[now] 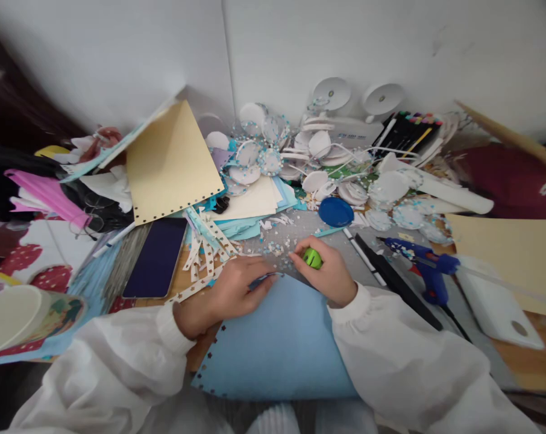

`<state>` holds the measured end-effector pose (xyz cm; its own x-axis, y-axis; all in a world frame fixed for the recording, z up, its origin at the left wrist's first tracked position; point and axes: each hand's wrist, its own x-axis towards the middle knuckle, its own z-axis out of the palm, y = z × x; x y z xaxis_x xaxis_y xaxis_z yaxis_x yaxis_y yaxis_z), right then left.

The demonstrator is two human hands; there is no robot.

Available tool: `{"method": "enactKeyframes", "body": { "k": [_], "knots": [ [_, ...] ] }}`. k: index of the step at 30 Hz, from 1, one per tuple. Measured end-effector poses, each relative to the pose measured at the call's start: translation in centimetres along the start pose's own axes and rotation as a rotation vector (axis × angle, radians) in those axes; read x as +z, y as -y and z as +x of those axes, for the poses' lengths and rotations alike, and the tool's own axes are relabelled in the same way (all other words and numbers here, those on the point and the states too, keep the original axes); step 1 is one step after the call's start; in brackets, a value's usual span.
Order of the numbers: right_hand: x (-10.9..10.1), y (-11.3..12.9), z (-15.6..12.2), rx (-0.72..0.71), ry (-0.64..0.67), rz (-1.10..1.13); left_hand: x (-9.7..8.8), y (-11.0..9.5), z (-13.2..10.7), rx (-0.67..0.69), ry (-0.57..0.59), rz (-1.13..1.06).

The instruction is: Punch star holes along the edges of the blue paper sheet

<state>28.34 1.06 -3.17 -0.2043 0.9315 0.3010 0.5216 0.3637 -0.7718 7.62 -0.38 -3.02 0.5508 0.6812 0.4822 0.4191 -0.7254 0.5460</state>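
Observation:
My left hand (242, 286) is closed on the upper left edge of a light blue sheet of paper (279, 343), thumb on top. Flower-shaped holes run along the sheet's left edge, and its lower part hangs over the table's near edge. In my right hand (329, 271) is a small green craft punch (313, 258), gripped between thumb and fingers just above the sheet's top corner. The punch appears apart from the paper. Tiny punched-out bits (277, 247) lie scattered beyond both hands.
Punched paper strips (207, 253) and a phone (155, 258) lie left. A yellow sheet (173, 163) leans behind them. White discs with beads (255, 150) pile up along the wall. A blue lid (335, 212), black scissors-like tool (399, 283) and blue glue gun (429, 265) are right.

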Motion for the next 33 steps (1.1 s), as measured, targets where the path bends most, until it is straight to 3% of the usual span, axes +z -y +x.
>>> {"method": "enactKeyframes", "body": {
  "k": [3,8,10,15,19,21,26,29,33],
  "knots": [
    [-0.7,1.1,0.4,-0.012,0.035,-0.017,-0.3,-1.1,-0.6,-0.095,-0.054,-0.004],
    [-1.7,2.6,0.6,-0.058,0.117,-0.054,-0.2,-3.2,-2.3,-0.325,-0.343,-0.008],
    [-1.5,2.6,0.4,-0.059,0.137,-0.076,-0.1,-3.8,-2.9,-0.370,-0.368,-0.024],
    [-0.3,2.0,-0.4,-0.051,0.117,-0.120,-0.6,-3.4,-2.1,-0.396,-0.136,-0.069],
    [0.2,1.7,-0.7,-0.023,0.045,-0.097,-0.9,-1.1,-0.1,-0.291,0.125,-0.154],
    [0.2,1.5,-0.7,0.007,0.000,-0.062,-0.7,0.1,0.6,-0.239,0.196,-0.178],
    [0.4,0.2,-0.9,-0.003,-0.058,0.153,0.1,1.3,0.6,-0.245,0.151,-0.249],
    [0.4,-0.6,-1.4,-0.047,0.042,0.237,0.2,1.2,0.3,-0.210,0.178,-0.267],
    [-0.3,-0.4,-1.5,-0.165,0.215,0.170,0.1,1.0,0.2,-0.180,0.163,-0.254]
  ]
}}
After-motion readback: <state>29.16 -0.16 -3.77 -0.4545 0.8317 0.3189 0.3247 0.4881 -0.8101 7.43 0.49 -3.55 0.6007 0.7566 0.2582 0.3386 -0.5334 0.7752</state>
